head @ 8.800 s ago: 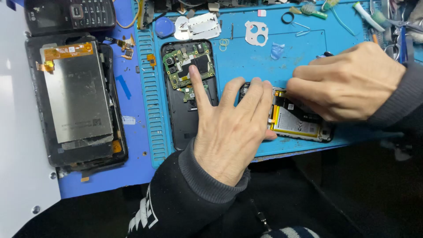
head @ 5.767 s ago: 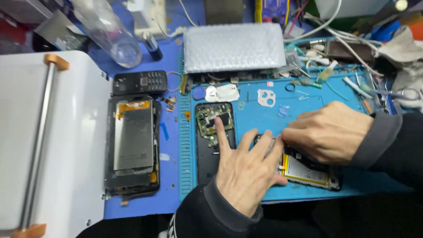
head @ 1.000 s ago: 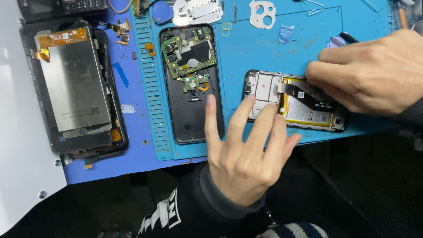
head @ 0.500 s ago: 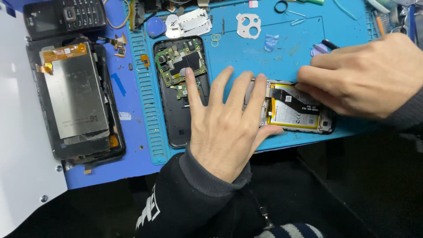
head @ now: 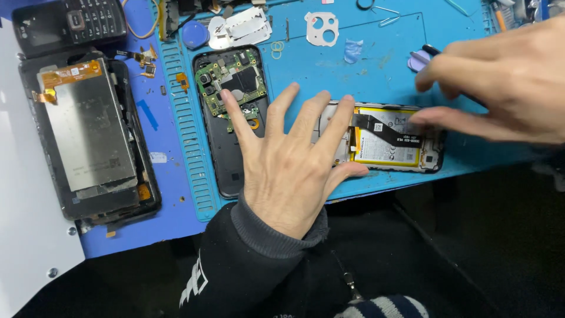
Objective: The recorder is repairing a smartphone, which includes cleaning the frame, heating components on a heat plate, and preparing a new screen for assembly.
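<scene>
My left hand (head: 288, 165) lies flat with fingers spread on the blue work mat (head: 382, 76). Its middle and ring fingertips press the left end of an opened phone frame (head: 432, 159), which holds a white, yellow-edged battery (head: 385, 150) crossed by a black flex cable (head: 385, 131). The index fingertip rests on a black back shell (head: 226, 171) carrying a green circuit board (head: 232, 85). My right hand (head: 500, 88), blurred with fingers apart, hovers over the right end of the frame and holds nothing I can see.
A detached display assembly (head: 88, 135) lies at the left beside a white machine surface (head: 23, 235). A keypad phone (head: 70, 23) sits at the top left. A metal camera plate (head: 321, 28), a blue round cap (head: 194, 34) and a purple pick (head: 419, 59) lie on the mat.
My right hand has lifted off the phone frame and spread its fingers. The left hand stays pressed on the frame's left end. The view has shifted slightly.
</scene>
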